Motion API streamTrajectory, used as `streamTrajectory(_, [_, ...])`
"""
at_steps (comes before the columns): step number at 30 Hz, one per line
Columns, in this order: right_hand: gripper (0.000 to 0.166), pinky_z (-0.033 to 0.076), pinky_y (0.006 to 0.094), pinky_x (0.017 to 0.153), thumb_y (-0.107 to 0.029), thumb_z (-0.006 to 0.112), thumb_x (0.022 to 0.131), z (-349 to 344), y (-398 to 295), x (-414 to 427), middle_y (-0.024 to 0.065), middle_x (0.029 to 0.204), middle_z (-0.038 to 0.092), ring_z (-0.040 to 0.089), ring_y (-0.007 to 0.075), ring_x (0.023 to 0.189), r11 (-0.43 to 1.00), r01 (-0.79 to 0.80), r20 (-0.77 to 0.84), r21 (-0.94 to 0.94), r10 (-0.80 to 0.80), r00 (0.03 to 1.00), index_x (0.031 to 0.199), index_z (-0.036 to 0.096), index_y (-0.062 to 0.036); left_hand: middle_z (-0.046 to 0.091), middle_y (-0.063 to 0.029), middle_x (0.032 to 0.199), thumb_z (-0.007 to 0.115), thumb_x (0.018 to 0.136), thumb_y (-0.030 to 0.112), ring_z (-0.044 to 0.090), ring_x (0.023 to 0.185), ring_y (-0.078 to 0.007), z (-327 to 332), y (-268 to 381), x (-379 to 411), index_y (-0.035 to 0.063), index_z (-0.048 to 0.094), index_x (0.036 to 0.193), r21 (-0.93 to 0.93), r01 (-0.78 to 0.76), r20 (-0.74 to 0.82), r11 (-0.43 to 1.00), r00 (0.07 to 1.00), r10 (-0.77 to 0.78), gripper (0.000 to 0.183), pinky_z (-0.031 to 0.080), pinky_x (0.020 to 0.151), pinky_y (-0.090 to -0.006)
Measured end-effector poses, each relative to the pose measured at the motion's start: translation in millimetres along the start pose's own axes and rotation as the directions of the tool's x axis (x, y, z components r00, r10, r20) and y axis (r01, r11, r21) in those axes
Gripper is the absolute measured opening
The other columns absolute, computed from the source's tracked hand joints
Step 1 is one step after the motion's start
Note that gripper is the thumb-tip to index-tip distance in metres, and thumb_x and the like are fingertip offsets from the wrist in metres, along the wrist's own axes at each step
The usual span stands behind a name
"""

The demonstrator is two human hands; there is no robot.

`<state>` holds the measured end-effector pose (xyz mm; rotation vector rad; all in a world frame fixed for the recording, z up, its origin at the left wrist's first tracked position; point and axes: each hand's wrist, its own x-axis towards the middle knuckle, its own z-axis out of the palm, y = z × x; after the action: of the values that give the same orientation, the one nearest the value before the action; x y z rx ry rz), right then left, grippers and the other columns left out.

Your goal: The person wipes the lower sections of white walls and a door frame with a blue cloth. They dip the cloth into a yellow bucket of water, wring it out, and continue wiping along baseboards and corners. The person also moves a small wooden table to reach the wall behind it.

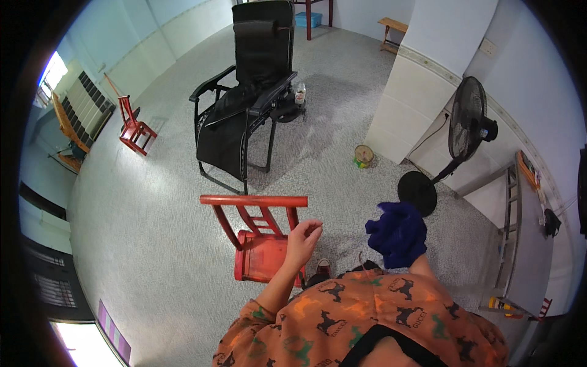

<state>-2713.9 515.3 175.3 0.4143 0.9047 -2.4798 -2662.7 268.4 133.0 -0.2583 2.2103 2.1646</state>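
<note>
My left hand [306, 234] is in the air by the right post of a red wooden chair [263, 257], its fingers loosely bent and nothing seen in them. Whether it touches the post I cannot tell. A bunched dark blue cloth [396, 236] covers my right hand, which holds it out in front of my body; only the wrist [423, 266] shows, and the fingers are hidden. The red chair stands on the grey patterned floor, in front of me and to the left, with its backrest on the far side.
Beyond the red chair stands a black reclining chair [224, 142] with a jar [300, 93] in its side tray. A pedestal fan [467, 119] and a grey-topped table [532, 247] are at right. A tin [363, 156] sits near the pillar [403, 96]. Another red chair [135, 128] is far left.
</note>
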Motion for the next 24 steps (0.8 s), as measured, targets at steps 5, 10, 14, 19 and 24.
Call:
streamTrajectory(5, [0.033, 0.039, 0.0400, 0.048, -0.033, 0.044, 0.078, 49, -46, 55, 0.0131, 0.076, 0.052, 0.050, 0.0301, 0.063, 0.979, 0.166, -0.038, -0.120, -0.172, 0.984, 0.095, 0.050, -0.0056, 0.055, 0.0016, 0.076, 0.055, 0.079, 0.006, 0.049, 0.071, -0.0053, 19, 1, 90, 0.0007, 0.055, 0.090, 0.003, -0.119, 0.002, 0.993, 0.993, 0.119, 0.012, 0.040, 0.063, -0.0181])
streamTrajectory(10, [0.034, 0.041, 0.0420, 0.050, -0.034, 0.046, 0.076, -12, -77, 157, 0.0155, 0.077, 0.053, 0.052, 0.0297, 0.062, 0.816, 0.377, 0.090, -0.438, -0.378, 0.921, 0.097, 0.048, -0.0066, 0.057, -0.0002, 0.078, 0.055, 0.078, 0.004, 0.052, 0.072, -0.0065, 39, 3, 166, 0.0005, 0.056, 0.090, -0.088, -0.087, -0.111, 0.992, 0.991, 0.077, 0.013, 0.043, 0.066, -0.0195])
streamTrajectory(14, [0.032, 0.040, 0.0390, 0.047, -0.034, 0.047, 0.075, 5, -119, 229, 0.0128, 0.071, 0.051, 0.051, 0.0266, 0.057, 0.920, 0.141, 0.073, -0.366, -0.123, 0.990, 0.092, 0.049, -0.0064, 0.057, -0.0008, 0.079, 0.055, 0.077, 0.003, 0.052, 0.073, -0.0076, 25, -16, 224, 0.0006, 0.056, 0.089, -0.108, -0.022, -0.296, 0.994, 0.955, -0.011, 0.013, 0.043, 0.066, -0.0201])
streamTrajectory(19, [0.030, 0.039, 0.0352, 0.043, -0.034, 0.048, 0.075, 71, -183, 318, 0.0094, 0.065, 0.050, 0.050, 0.0228, 0.051, 0.924, -0.264, 0.053, -0.276, 0.289, 0.956, 0.086, 0.051, -0.0063, 0.056, -0.0017, 0.080, 0.054, 0.078, 0.005, 0.052, 0.072, -0.0093, 10, 14, 289, 0.0007, 0.056, 0.088, -0.179, -0.062, -0.506, 0.982, 0.861, -0.038, 0.012, 0.043, 0.066, -0.0211])
streamTrajectory(24, [0.028, 0.034, 0.0277, 0.038, -0.034, 0.045, 0.077, 107, -184, 430, 0.0044, 0.053, 0.044, 0.042, 0.0161, 0.044, 0.873, -0.192, -0.002, -0.447, 0.214, 0.977, 0.078, 0.052, -0.0069, 0.056, -0.0013, 0.080, 0.055, 0.077, 0.008, 0.052, 0.070, -0.0088, -15, 17, 324, 0.0021, 0.056, 0.091, -0.184, -0.007, -0.652, 0.983, 0.749, -0.117, 0.015, 0.040, 0.062, -0.0202])
